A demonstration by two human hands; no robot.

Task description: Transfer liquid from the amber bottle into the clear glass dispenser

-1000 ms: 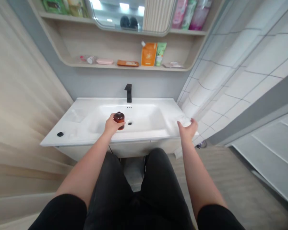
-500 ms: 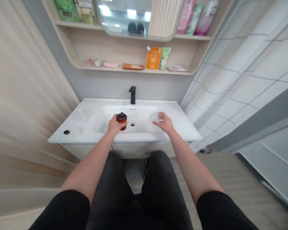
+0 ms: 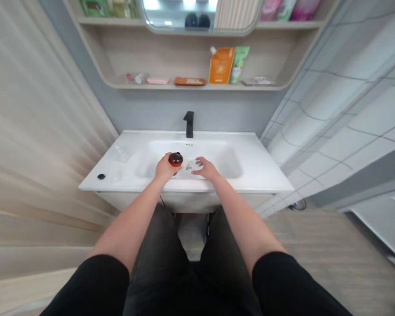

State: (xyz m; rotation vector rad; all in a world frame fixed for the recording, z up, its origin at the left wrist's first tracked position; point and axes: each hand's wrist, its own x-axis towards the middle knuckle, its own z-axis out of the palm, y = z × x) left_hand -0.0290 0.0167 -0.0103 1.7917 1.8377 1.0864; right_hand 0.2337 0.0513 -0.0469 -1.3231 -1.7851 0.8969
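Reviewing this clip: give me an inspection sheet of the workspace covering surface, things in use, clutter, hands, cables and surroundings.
Surface: white counter with sink; black faucet behind.
Things in use: brown bottle and clear container, side by side at the sink.
Clutter: small black object on the counter's left; orange pouch and green tube on the shelf.
Hands: left hand grips the bottle; right hand appears to hold the clear container.
Cables: small dark item on the floor, right, possibly a cable; can't tell.
Surroundings: mirror above, beige curtain left, tiled wall right.
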